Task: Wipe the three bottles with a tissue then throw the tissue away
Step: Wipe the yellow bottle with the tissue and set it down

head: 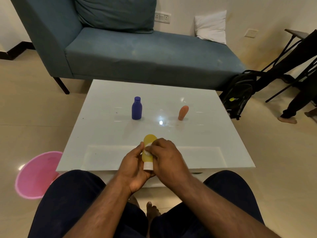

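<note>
A yellow bottle [148, 140] with a white cap is held over the near edge of the white table [205, 134], cap toward me. My left hand [133, 167] grips it from below and the left side. My right hand [167, 156] presses a small white tissue [147, 148] against the bottle's side; most of the tissue is hidden under the fingers. A blue bottle [136, 108] stands upright at the table's middle left. An orange bottle [183, 112] stands cap-down at the middle right.
A pink bin [36, 174] sits on the floor left of the table. A blue-grey sofa [137, 54] stands behind the table. A black backpack [239, 93] and another person's leg [291, 107] are at the right.
</note>
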`<state>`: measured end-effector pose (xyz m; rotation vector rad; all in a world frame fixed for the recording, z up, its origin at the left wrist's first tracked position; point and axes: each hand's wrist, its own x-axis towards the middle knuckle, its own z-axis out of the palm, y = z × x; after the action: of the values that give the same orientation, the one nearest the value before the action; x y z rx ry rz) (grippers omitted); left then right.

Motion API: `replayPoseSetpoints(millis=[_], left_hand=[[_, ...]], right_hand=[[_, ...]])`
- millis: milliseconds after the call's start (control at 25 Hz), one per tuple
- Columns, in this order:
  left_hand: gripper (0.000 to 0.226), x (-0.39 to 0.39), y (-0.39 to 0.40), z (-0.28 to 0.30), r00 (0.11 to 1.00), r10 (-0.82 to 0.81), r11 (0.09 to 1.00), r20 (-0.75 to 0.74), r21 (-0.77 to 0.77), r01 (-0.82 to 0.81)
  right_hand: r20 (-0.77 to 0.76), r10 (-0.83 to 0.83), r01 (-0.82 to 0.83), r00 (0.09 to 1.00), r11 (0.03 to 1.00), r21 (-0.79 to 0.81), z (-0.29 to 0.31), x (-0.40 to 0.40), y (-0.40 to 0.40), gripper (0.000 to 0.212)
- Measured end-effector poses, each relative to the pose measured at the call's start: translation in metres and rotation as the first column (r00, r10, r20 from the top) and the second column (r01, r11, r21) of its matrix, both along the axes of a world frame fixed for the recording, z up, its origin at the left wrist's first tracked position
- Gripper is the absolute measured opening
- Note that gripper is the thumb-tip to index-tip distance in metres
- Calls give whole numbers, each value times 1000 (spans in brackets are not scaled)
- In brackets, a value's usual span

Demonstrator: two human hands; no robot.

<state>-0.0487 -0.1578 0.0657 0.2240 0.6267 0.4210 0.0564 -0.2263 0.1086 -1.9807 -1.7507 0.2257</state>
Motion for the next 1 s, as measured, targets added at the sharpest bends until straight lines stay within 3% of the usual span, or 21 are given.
replayPoseSetpoints(millis=[160,280,440,600,800,1000], left_hand=[[48,4,-1,0,1000,26,1000,-9,-13,-26],[44,4,1,0,998,54,999,-33,10,-54],[32,4,1,-2,991,125,988,-52,94,-120],[30,6,-3,-3,983,107,964,-147,258,-67],[58,4,-4,3,992,22,982,-127,186,2],[60,5,-5,2,995,10,988,-101,152,6]], right_hand=[[-120,-161,163,980,987,6,5,19,19,24],[-221,-192,211,956,975,70,4,17,17,24],[-494,-260,339,830,938,76,0,18,5,25],[-491,-247,320,836,945,70,4,15,8,25],[-502,-229,305,834,949,74,11,11,17,23],[-451,-193,263,871,960,97,-3,-6,4,25]])
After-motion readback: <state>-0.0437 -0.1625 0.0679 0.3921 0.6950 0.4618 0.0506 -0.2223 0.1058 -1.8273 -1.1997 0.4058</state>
